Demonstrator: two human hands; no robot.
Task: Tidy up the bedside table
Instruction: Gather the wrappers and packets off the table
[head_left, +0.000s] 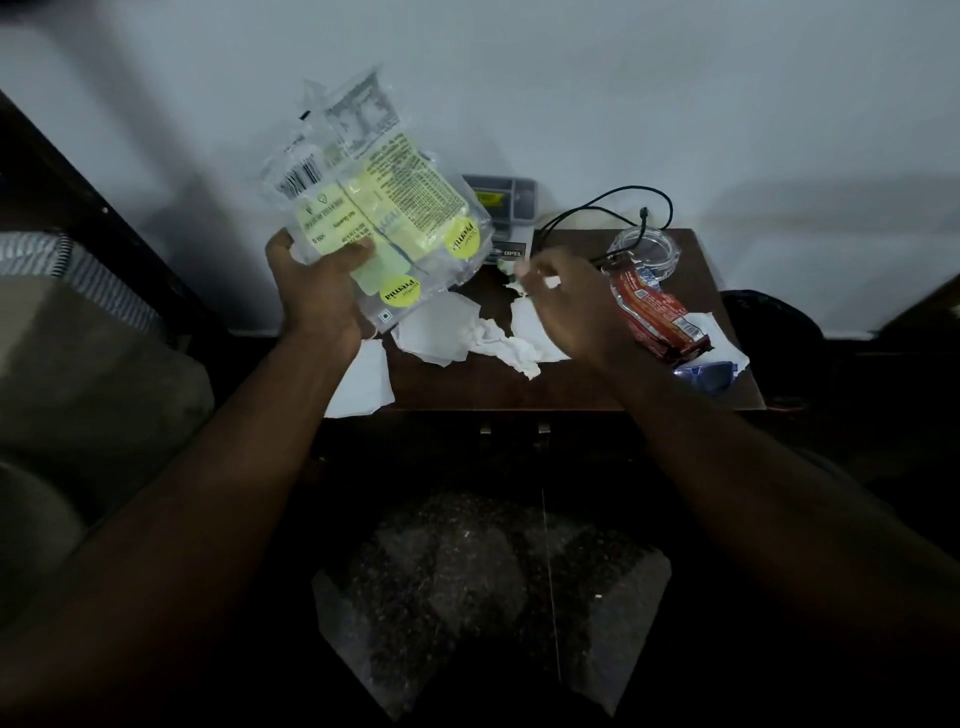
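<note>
The left hand (317, 291) has its grip closed round the lower end of a crinkly clear plastic packet (374, 208), whose long axis tilts up toward the wall. Below and to its right, crumpled white tissues (493, 338) lie soft on the dark tabletop (571, 384), nearer the right hand (566, 306), whose grip pinches a small paper scrap (514, 267). A glossy red wrapper (657, 317) lies farther right.

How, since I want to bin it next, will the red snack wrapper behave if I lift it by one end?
The red snack wrapper looks crumpled and flattened, so it is probably empty, light and floppy, drooping from the fingers. Its glossy film may slip in a loose pinch. It overlaps white paper, which might drag along.
</note>
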